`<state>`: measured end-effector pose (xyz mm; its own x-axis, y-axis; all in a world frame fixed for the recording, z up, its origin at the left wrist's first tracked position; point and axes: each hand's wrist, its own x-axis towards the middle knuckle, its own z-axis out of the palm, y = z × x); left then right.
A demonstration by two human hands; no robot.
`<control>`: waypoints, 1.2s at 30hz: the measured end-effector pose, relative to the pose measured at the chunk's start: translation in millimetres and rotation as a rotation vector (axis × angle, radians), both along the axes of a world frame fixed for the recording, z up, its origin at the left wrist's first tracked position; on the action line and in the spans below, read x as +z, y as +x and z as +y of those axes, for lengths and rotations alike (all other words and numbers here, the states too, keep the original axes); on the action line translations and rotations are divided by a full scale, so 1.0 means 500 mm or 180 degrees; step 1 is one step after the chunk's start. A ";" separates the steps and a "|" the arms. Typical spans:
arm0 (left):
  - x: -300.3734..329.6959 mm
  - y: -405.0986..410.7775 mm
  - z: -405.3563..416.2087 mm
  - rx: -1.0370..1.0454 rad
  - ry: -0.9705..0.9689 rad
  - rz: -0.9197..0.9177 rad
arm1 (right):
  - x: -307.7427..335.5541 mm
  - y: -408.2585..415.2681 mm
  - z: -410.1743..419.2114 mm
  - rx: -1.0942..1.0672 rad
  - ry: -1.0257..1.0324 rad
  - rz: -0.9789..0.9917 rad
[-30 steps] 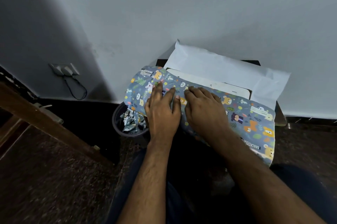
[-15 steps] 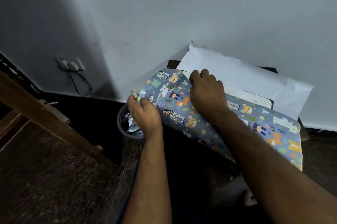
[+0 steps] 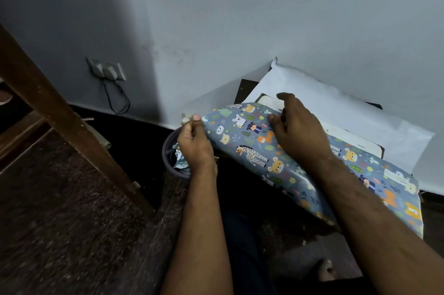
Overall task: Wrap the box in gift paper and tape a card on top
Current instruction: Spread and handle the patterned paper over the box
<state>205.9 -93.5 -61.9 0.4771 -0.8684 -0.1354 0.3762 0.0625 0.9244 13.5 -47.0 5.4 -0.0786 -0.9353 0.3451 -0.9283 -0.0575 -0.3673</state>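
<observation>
Blue gift paper [image 3: 254,150] printed with cartoon animals is folded over the near side of a white box [image 3: 346,135]; only a strip of the box top shows. The paper's white underside [image 3: 336,107] stands up against the wall behind the box. My left hand [image 3: 194,143] pinches the paper's left edge between thumb and curled fingers. On top of the folded paper rests my right hand [image 3: 298,131], fingers bent toward the paper's upper edge near the box. No card or tape is in view.
A dark round bin [image 3: 171,158] holding crumpled paper scraps sits on the floor under my left hand. A brown wooden beam [image 3: 60,112] slants across the left. A wall socket with a black cable [image 3: 108,71] is on the grey wall. My legs lie below.
Both hands lay flat side by side on the paper a second ago. The left hand has moved to the paper's left edge and pinched it; the right hand has slid up toward the box. The view shifted left.
</observation>
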 end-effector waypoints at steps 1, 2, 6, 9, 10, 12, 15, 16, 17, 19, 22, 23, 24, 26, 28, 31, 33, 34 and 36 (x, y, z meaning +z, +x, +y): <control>-0.002 0.004 -0.001 0.0099 0.0010 0.0034 | -0.001 0.001 0.002 -0.0010 0.0003 0.0022; -0.002 0.006 -0.002 0.0205 0.0027 0.0094 | -0.001 0.002 0.003 -0.0017 -0.0005 0.0045; 0.017 0.003 0.003 0.0311 0.0268 -0.0013 | -0.006 0.007 0.007 0.0032 -0.0082 0.0214; 0.018 -0.003 0.003 -0.0005 0.0329 -0.0553 | -0.004 0.004 0.001 0.0014 0.0038 0.0406; 0.012 -0.003 -0.001 -0.0065 0.0343 -0.0669 | -0.002 0.002 -0.003 -0.0014 0.0122 0.0435; 0.007 -0.002 -0.003 0.0046 0.0352 -0.0967 | 0.001 -0.002 -0.010 -0.0027 0.0268 0.0415; 0.041 -0.019 0.024 0.0496 0.0373 -0.1790 | 0.003 -0.003 -0.011 -0.0003 0.0297 0.0359; 0.055 -0.030 0.036 0.0626 0.0234 -0.2138 | 0.002 -0.003 -0.010 -0.0007 0.0265 0.0343; 0.070 -0.042 0.046 0.0721 -0.0035 -0.2472 | 0.001 -0.002 -0.010 -0.0020 0.0217 0.0322; 0.096 -0.077 0.059 0.0599 -0.0766 -0.3032 | -0.002 0.001 -0.009 -0.0045 0.0064 0.0244; 0.117 -0.152 0.086 -0.0459 -0.1373 -0.3581 | 0.003 -0.003 -0.007 -0.0181 -0.0048 0.0092; 0.113 -0.177 0.099 -0.0750 -0.1354 -0.3726 | 0.008 -0.006 -0.002 -0.0199 -0.0032 0.0040; 0.108 -0.197 0.112 -0.0848 -0.1262 -0.3821 | 0.014 -0.010 0.003 -0.0166 -0.0008 -0.0097; 0.098 -0.224 0.128 -0.0773 -0.1101 -0.3954 | 0.027 -0.023 0.018 -0.0035 0.0070 -0.0505; 0.096 -0.234 0.131 -0.0773 -0.1025 -0.4193 | 0.031 -0.042 0.030 -0.0014 0.0179 -0.0594; 0.108 -0.241 0.125 -0.1040 -0.0827 -0.4504 | 0.015 -0.082 0.034 -0.0532 0.0328 -0.0167; 0.122 -0.252 0.128 -0.1194 -0.0580 -0.4711 | 0.008 -0.113 0.038 -0.0928 0.0605 -0.0048; 0.126 -0.259 0.130 -0.1206 -0.0488 -0.4821 | 0.005 -0.130 0.039 -0.1062 0.0663 0.0012; 0.137 -0.278 0.132 -0.1275 -0.0340 -0.4958 | 0.003 -0.173 0.030 -0.1243 0.0554 0.0166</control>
